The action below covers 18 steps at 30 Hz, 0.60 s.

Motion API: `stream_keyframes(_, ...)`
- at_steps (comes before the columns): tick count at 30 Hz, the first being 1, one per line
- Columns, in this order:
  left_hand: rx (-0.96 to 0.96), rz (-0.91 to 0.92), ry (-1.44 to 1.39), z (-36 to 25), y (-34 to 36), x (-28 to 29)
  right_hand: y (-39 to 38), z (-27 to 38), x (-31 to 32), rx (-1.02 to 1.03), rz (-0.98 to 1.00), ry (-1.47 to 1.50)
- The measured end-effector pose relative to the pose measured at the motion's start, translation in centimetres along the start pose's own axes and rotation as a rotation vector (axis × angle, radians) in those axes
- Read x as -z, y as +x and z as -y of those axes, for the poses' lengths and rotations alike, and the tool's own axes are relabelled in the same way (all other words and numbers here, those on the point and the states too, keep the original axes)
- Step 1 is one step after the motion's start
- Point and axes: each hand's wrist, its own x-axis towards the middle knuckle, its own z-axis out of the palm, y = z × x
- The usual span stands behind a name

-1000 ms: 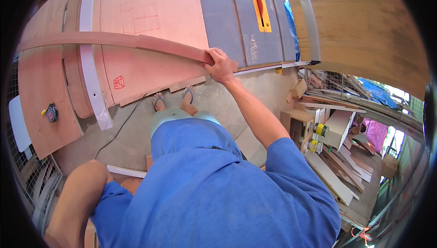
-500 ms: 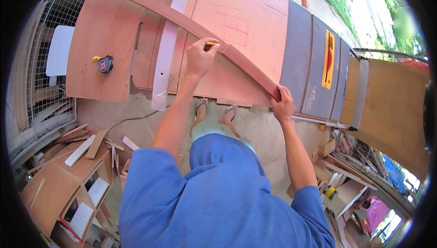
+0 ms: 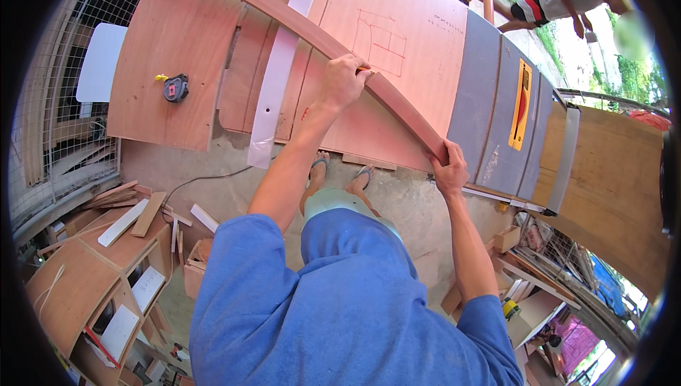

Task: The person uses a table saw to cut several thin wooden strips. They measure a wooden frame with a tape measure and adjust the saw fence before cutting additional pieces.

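A long reddish-brown wooden strip lies diagonally over a pinkish plywood sheet with red pencil-like line drawings on it. My right hand is closed around the strip's near end, fingers on top and thumb at the side. Closed in a pinch, my left hand rests on the strip's middle, with a short yellow pencil mostly hidden in its fingers. Just beside the pencil an edge or line crosses the strip; which one, I cannot tell. A tape measure sits on the board at the left.
A pale flat strip crosses beneath the wooden strip. Right of the plywood is a grey saw table with a yellow blade insert. A wooden cabinet and offcuts stand lower left. Another person is beyond the table, upper right.
My left hand has shifted to the right in the picture, and the pencil now shows less between its fingers. My right hand keeps its hold. Another person has come into view at the upper right.
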Motion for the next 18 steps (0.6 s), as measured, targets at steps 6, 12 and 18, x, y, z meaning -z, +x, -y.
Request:
stream_keyframes(6,-0.032,0.046,-0.013,-0.3,0.0,0.3,-0.3,-0.3,0.0,-0.002,-0.003,-0.004)
stream_keyframes(12,-0.122,0.127,0.088,0.4,-1.3,2.3,0.0,-0.5,-0.3,0.018,0.004,0.01)
stream_keyframes(18,-0.064,0.182,0.183,-1.5,-1.8,11.2,-0.4,-1.9,-1.2,0.071,-0.047,-0.037)
